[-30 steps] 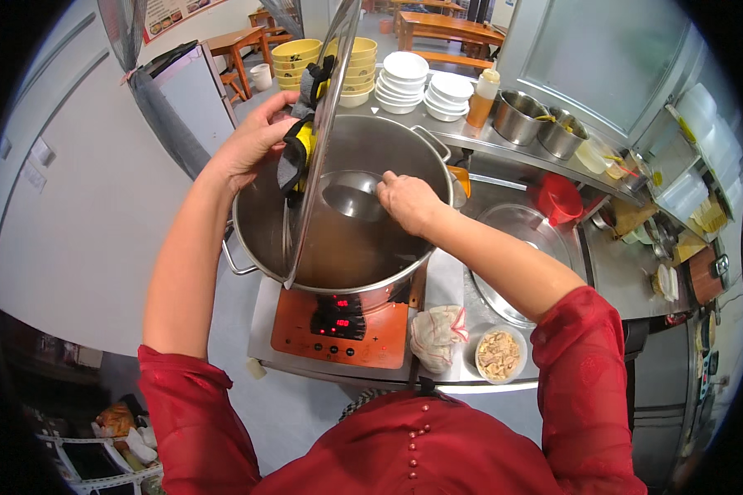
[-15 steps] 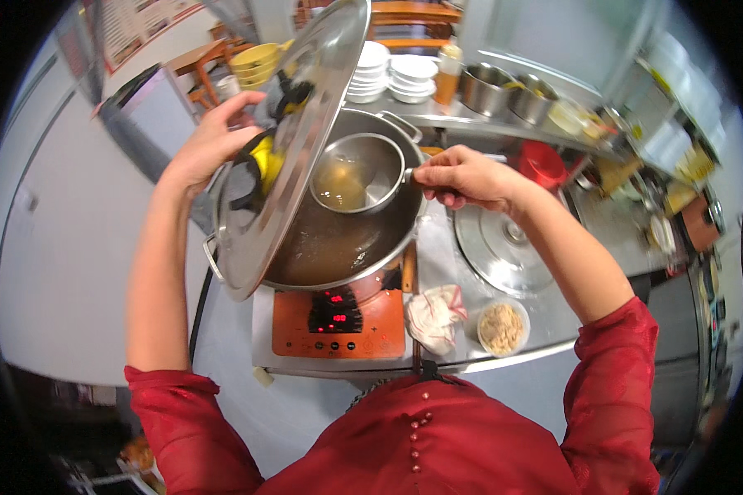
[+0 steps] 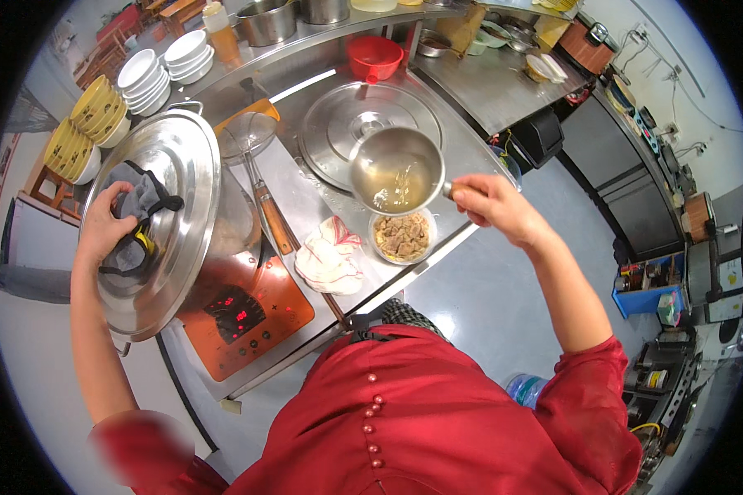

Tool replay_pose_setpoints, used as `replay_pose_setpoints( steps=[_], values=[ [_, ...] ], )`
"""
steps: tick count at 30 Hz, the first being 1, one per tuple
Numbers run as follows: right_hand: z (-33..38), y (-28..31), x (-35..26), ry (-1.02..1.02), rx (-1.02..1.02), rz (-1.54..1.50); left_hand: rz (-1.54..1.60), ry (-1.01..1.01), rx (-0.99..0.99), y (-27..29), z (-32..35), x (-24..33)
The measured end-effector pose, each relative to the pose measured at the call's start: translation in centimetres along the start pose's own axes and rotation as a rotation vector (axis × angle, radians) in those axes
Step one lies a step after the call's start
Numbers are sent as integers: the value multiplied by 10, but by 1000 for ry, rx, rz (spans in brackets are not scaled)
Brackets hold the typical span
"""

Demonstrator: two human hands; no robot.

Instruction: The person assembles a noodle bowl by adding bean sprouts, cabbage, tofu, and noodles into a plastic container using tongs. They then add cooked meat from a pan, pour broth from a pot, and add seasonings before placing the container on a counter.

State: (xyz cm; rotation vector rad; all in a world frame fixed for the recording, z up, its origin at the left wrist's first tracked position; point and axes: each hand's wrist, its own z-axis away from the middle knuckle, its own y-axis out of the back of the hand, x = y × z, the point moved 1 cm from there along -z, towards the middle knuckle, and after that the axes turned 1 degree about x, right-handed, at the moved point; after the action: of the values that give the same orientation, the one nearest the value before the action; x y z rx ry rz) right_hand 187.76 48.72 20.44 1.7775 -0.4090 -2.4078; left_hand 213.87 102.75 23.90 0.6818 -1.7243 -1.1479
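My left hand (image 3: 106, 224) is closed on the middle of a large steel pot lid (image 3: 191, 153), through a grey cloth (image 3: 146, 196) with black and yellow parts. The lid sits over a big pot (image 3: 235, 221) and hides most of it; whether they touch, I cannot tell. My right hand (image 3: 497, 209) grips the handle of a small steel saucepan (image 3: 363, 173) holding pale yellowish broth. The saucepan hangs just beyond a clear tub (image 3: 375, 246) of brown meat pieces and overlaps its far rim in view.
Under the pot is an orange induction cooker (image 3: 215, 346) with red lit digits. A wooden-handled strainer (image 3: 274, 216) and a crumpled white cloth (image 3: 330, 260) lie beside it. Farther back are another lid (image 3: 322, 124), a red basin (image 3: 376, 58), and stacked white bowls (image 3: 144, 74) and yellow bowls (image 3: 99, 111).
The saucepan has come out of the pot and moved right, toward the meat tub. My left hand has lowered the tilted lid over the pot. The view has swung to the right.
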Motion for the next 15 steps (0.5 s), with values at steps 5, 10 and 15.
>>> replay_pose_setpoints(
  steps=[5, 10, 15],
  values=[
    [23, 7, 82, -157, 176, 61, 182, 15, -86, -6, -7, -18],
    [30, 12, 126, -148, 271, 201, 160, -48, -129, -9, -5, -33],
    [31, 17, 136, -87, 330, 345, 194, -25, -213, -2, 0, -34]
  ],
)
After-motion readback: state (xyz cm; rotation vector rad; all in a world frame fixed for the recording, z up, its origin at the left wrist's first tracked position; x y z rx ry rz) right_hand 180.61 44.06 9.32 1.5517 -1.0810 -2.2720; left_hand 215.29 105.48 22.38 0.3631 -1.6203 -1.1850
